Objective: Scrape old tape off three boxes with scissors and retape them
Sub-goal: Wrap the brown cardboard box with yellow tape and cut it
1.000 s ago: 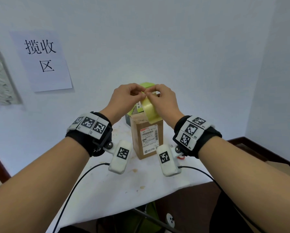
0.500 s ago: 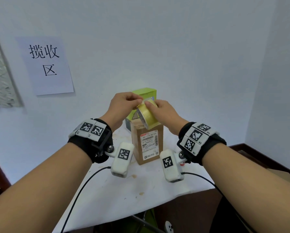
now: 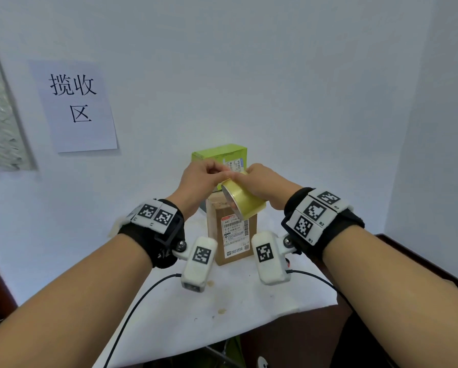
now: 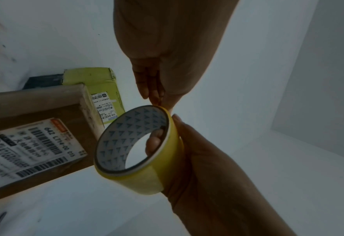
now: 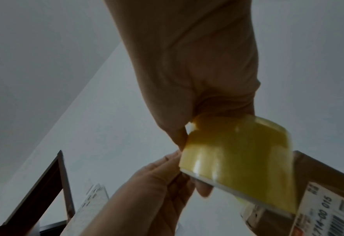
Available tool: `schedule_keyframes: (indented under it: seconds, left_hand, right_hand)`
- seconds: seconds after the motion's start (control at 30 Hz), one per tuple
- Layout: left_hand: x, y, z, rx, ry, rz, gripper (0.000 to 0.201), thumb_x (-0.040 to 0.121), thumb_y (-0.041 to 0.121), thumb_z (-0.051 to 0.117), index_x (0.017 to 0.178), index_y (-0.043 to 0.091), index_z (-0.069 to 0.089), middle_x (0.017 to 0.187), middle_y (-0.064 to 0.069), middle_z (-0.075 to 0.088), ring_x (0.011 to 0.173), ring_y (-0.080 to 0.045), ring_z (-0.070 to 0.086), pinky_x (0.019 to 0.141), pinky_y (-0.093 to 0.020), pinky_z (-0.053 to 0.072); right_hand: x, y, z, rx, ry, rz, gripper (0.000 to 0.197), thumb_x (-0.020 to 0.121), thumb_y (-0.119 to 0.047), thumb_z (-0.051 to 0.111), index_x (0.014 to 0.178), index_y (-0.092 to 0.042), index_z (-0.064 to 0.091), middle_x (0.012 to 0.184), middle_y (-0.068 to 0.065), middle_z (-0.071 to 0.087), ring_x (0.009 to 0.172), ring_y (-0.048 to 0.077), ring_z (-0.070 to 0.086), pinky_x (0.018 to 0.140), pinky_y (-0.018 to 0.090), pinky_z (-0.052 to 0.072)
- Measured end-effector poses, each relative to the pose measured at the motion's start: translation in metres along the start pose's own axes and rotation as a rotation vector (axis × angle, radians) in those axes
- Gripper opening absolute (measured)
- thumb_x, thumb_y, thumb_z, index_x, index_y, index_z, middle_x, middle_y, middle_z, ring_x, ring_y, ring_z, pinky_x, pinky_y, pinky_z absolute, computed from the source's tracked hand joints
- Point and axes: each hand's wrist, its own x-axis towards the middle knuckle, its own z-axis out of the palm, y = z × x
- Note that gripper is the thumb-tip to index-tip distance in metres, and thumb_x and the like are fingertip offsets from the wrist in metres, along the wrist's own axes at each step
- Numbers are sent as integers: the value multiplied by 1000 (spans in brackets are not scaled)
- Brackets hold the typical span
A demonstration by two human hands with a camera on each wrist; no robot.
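A yellow tape roll (image 3: 245,203) is held in the air just above the top of a brown cardboard box (image 3: 236,235) with a white shipping label. My right hand (image 3: 265,184) grips the roll (image 4: 138,151), fingers round its outside and one fingertip inside the core. My left hand (image 3: 204,176) pinches the roll's upper rim (image 5: 235,153) with its fingertips (image 4: 157,97). Behind the brown box stands a green box (image 3: 220,155) with its own label. A dark box (image 4: 43,81) lies beside the green box (image 4: 102,89).
The boxes stand on a white-covered table (image 3: 222,301) pushed against a white wall. A paper sign (image 3: 74,104) hangs on the wall at the left. The table's front edge runs near my forearms, with dark wood trim (image 3: 421,264) to the right.
The roll has turned in my hands, so its open core now shows toward the left. Both hands have stayed together over the brown box.
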Motion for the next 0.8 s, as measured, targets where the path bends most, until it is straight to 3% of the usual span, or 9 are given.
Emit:
schedule_keyframes:
  seconds: [0.1, 0.2, 0.33, 0.37, 0.4, 0.47, 0.5, 0.63, 0.8]
  left_hand:
    - [-4, -4, 4, 0, 1, -6, 7, 83, 16, 73, 78, 18, 69, 73, 8, 65, 62, 4, 57, 66, -15, 43]
    - [-5, -7, 5, 9, -15, -6, 8, 81, 15, 74, 76, 19, 69, 75, 6, 67, 69, -3, 60, 70, -17, 46]
    - [-4, -8, 6, 41, -11, 8, 8, 84, 17, 72, 77, 20, 69, 75, 7, 65, 69, -2, 58, 69, -17, 44]
    - [-4, -8, 6, 48, -10, 8, 9, 85, 17, 71, 77, 20, 68, 75, 8, 65, 69, -2, 58, 68, -16, 44]
    - [-4, -9, 6, 46, -9, 6, 9, 85, 17, 71, 78, 20, 68, 77, 7, 65, 70, -3, 58, 69, -16, 44]
    - [-5, -13, 6, 42, -23, -12, 6, 86, 18, 70, 80, 19, 69, 81, 5, 66, 75, -6, 58, 72, -19, 47]
    - [-6, -15, 5, 37, -33, -28, 4, 86, 18, 70, 82, 18, 69, 82, 4, 65, 75, -7, 57, 72, -19, 48]
    - [-9, -23, 5, -23, -85, -85, 2, 88, 14, 67, 87, 13, 66, 87, -1, 63, 74, -7, 56, 62, -11, 47]
    - [-9, -35, 7, 5, -121, -137, 4, 89, 14, 67, 90, 10, 67, 85, -1, 63, 73, -7, 56, 68, -17, 47]
  right_hand:
    - [-5, -2, -4, -59, -52, 24, 51, 97, -49, 42, 113, -2, 54, 100, 11, 57, 85, 23, 53, 71, 30, 43]
    - [-7, -1, -4, -134, -97, 59, 56, 97, -52, 40, 115, -1, 54, 97, 11, 56, 80, 23, 52, 64, 27, 42]
    - [-11, 5, 0, -84, -168, 135, 51, 98, -48, 41, 121, -4, 53, 111, 9, 59, 100, 27, 60, 91, 36, 49]
    - [-12, 8, 1, -2, -173, 154, 44, 98, -47, 42, 111, -6, 55, 106, 9, 62, 92, 24, 64, 87, 33, 53]
    - [-13, 10, 2, 97, -172, 193, 37, 98, -44, 44, 96, -8, 53, 94, 9, 64, 74, 18, 68, 71, 26, 56]
    - [-18, 14, 4, 230, -173, 259, 35, 98, -40, 47, 80, -10, 46, 65, 6, 61, 37, 8, 59, 37, 16, 45]
    - [-19, 17, 6, 249, -177, 264, 36, 97, -42, 48, 80, -10, 46, 59, 4, 60, 35, 7, 56, 34, 16, 42]
    - [-18, 33, 21, 335, -130, 200, 29, 93, -44, 54, 93, -15, 56, 83, 0, 61, 65, 10, 58, 49, 20, 45]
    - [-16, 50, 35, 404, -6, 183, 15, 92, -29, 60, 90, -16, 66, 96, 3, 64, 85, 17, 58, 73, 28, 48]
